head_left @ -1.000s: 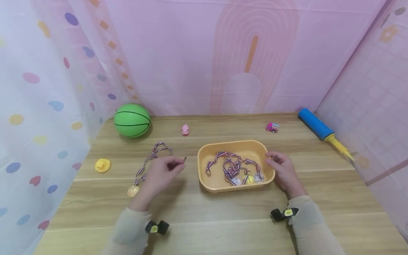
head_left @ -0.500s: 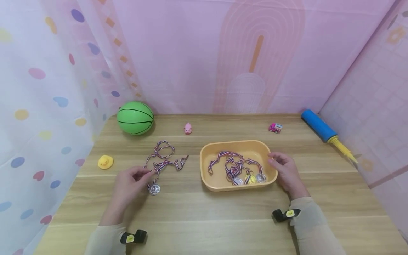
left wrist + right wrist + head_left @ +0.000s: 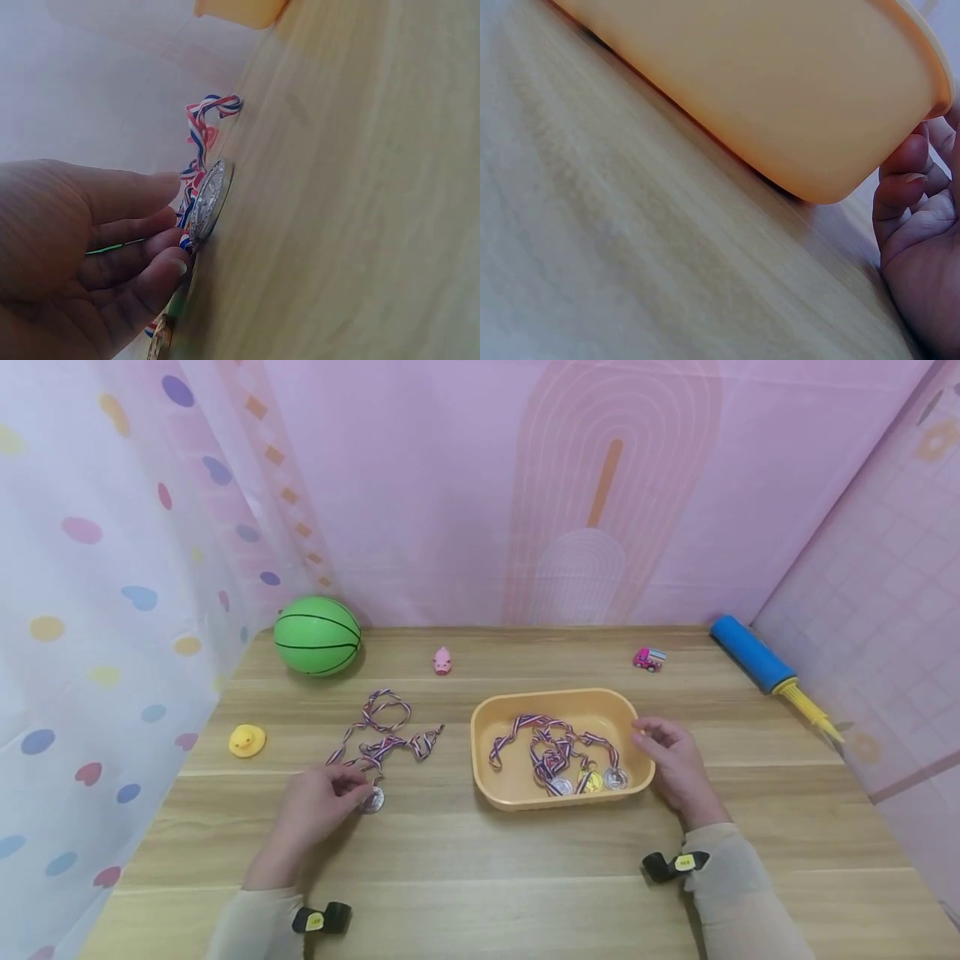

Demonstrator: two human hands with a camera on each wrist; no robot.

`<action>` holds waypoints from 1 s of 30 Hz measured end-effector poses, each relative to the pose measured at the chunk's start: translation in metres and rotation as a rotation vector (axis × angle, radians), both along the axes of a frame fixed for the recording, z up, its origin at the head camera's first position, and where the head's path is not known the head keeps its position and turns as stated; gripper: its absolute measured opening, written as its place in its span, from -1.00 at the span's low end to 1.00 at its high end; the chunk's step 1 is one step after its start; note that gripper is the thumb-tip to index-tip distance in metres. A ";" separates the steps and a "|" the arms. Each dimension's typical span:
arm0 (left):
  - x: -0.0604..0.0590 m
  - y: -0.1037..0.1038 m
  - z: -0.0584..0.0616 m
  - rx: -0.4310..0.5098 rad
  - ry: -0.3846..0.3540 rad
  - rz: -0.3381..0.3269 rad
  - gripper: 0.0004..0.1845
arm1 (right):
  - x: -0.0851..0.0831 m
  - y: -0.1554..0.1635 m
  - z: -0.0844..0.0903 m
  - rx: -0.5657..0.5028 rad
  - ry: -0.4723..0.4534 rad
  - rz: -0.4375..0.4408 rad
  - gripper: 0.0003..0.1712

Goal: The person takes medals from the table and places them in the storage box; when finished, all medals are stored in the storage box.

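My left hand is at a silver medal lying on the table to the left of the plastic tub. Its fingertips are loosely bent beside the medal's edge and striped ribbon, with gaps between them. A gold medal shows partly beneath that hand in the left wrist view; the hand hides it in the head view. My right hand holds the right rim of the yellow-orange tub. Inside the tub are tangled ribbons with silver medals and a gold medal.
A yellow duck sits at the left, with a green ball behind it. A pink pig and a small toy truck stand along the back. A blue and yellow pump lies at the far right.
My left hand let go of the ribbon's end and moved left, then down to the medal. The silver medal shifted slightly right. The right hand stayed on the tub.
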State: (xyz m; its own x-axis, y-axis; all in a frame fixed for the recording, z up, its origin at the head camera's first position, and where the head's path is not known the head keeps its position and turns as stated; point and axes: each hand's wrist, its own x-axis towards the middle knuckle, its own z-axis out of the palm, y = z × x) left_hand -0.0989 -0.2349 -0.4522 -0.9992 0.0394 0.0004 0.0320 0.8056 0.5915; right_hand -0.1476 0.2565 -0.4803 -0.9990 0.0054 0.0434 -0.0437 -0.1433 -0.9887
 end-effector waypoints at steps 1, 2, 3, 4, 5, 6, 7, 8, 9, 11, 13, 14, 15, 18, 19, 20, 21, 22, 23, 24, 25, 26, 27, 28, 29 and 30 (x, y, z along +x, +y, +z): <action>0.000 0.001 0.000 -0.013 0.008 -0.010 -0.87 | 0.000 0.000 0.000 0.002 0.000 0.000 -0.86; 0.000 0.003 0.000 -0.021 0.014 -0.022 -0.86 | 0.000 0.000 0.001 0.003 0.000 0.000 -0.86; -0.001 0.004 0.000 -0.034 0.020 -0.035 -0.84 | 0.000 0.001 0.001 0.003 0.001 0.000 -0.87; -0.001 0.006 0.000 -0.043 0.022 -0.047 -0.81 | 0.000 0.001 0.001 0.001 0.000 -0.001 -0.87; -0.001 0.008 0.000 -0.050 0.022 -0.061 -0.79 | 0.000 0.001 0.001 0.002 0.000 0.000 -0.87; -0.002 0.009 0.000 -0.054 0.019 -0.071 -0.77 | 0.000 0.000 0.001 0.002 0.000 0.001 -0.87; -0.002 0.011 0.000 -0.059 0.015 -0.081 -0.75 | 0.000 0.000 0.002 0.003 -0.001 0.003 -0.86; -0.002 0.014 0.000 -0.066 0.014 -0.090 -0.73 | 0.000 0.000 0.002 0.000 -0.001 0.003 -0.86; -0.003 0.016 -0.001 -0.074 0.018 -0.100 -0.72 | 0.000 0.000 0.002 0.000 -0.001 0.004 -0.86; -0.003 0.022 -0.001 -0.089 0.039 -0.130 -0.72 | 0.000 -0.001 0.002 0.002 0.001 0.007 -0.85; -0.004 0.028 -0.001 -0.104 0.060 -0.156 -0.73 | 0.000 -0.001 0.001 0.003 -0.001 0.009 -0.84; -0.004 0.031 -0.001 -0.105 0.071 -0.168 -0.74 | 0.000 -0.001 0.001 0.004 -0.001 0.009 -0.85; -0.005 0.034 -0.001 -0.108 0.081 -0.181 -0.75 | 0.000 -0.001 0.001 0.006 0.000 0.011 -0.85; -0.007 0.043 0.000 -0.122 0.078 -0.210 -0.78 | 0.000 0.000 0.000 0.008 0.000 0.011 -0.85; -0.008 0.046 0.000 -0.126 0.074 -0.221 -0.79 | 0.000 0.000 0.000 0.009 0.001 0.010 -0.84; -0.010 0.050 0.001 -0.131 0.068 -0.228 -0.80 | 0.000 0.000 0.000 0.008 0.002 0.009 -0.84; -0.011 0.053 0.002 -0.143 0.064 -0.237 -0.80 | -0.001 0.000 -0.001 0.008 0.003 0.007 -0.84; -0.012 0.056 0.002 -0.152 0.060 -0.245 -0.79 | 0.000 0.000 -0.001 0.010 0.003 0.005 -0.84; -0.014 0.060 0.003 -0.160 0.055 -0.251 -0.79 | 0.000 0.000 -0.001 0.011 0.004 0.004 -0.84; -0.016 0.063 0.004 -0.161 0.050 -0.258 -0.79 | 0.000 0.000 -0.001 0.013 0.004 0.002 -0.84; -0.017 0.066 0.004 -0.165 0.048 -0.261 -0.78 | 0.000 0.000 -0.001 0.016 0.002 0.000 -0.84; -0.019 0.069 0.005 -0.173 0.052 -0.269 -0.78 | 0.000 0.000 -0.001 0.017 0.000 -0.001 -0.84; -0.021 0.072 0.005 -0.180 0.057 -0.274 -0.79 | 0.000 0.000 0.000 0.019 -0.001 -0.003 -0.84; -0.023 0.075 0.005 -0.185 0.060 -0.278 -0.80 | 0.000 0.000 0.000 0.020 -0.002 -0.004 -0.85; -0.025 0.077 0.005 -0.181 0.059 -0.282 -0.81 | 0.000 -0.001 0.000 0.020 -0.002 -0.004 -0.85; -0.027 0.080 0.005 -0.180 0.057 -0.288 -0.83 | 0.000 -0.001 0.001 0.020 -0.003 -0.006 -0.84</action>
State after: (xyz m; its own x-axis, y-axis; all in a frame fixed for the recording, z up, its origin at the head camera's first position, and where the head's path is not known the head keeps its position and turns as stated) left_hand -0.1258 -0.1551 -0.4477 -0.9458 0.3240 0.0233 0.3019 0.8502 0.4313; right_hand -0.1478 0.2558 -0.4797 -0.9991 0.0101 0.0403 -0.0413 -0.1237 -0.9915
